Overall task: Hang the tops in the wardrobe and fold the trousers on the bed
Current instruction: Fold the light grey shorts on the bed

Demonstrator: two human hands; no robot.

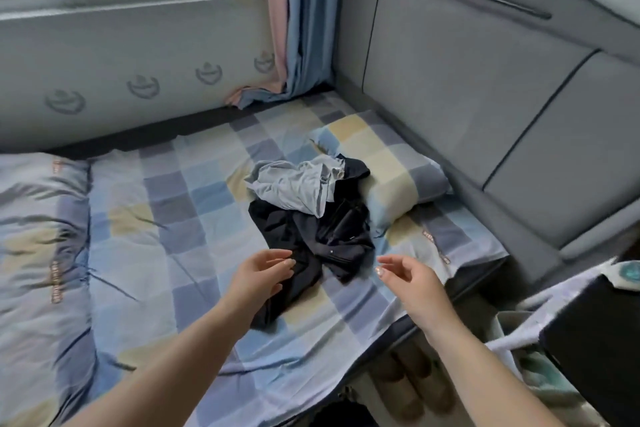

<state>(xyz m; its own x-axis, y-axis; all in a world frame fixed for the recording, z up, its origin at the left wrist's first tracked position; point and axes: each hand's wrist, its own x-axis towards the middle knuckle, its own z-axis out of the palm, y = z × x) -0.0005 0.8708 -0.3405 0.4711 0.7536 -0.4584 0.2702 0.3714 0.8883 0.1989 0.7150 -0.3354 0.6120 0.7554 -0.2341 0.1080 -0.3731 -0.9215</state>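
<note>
A crumpled pale grey garment [294, 185] lies atop rumpled dark clothes [311, 239] on the checked bed [166, 184].

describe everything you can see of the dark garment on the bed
The dark garment is navy or black cloth, crumpled in a heap on the checked bed sheet. A small pale button or snap shows on it. A light grey garment lies over its far side, beside the pillow. Neither hand grips it.

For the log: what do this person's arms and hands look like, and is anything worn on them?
Both forearms are bare as far as the frame shows: no sleeves, gloves, watch or bracelets are visible. The left hand and right hand show no rings. The right hand's nails look pale and glossy, possibly polished; the blur prevents certainty.
</note>
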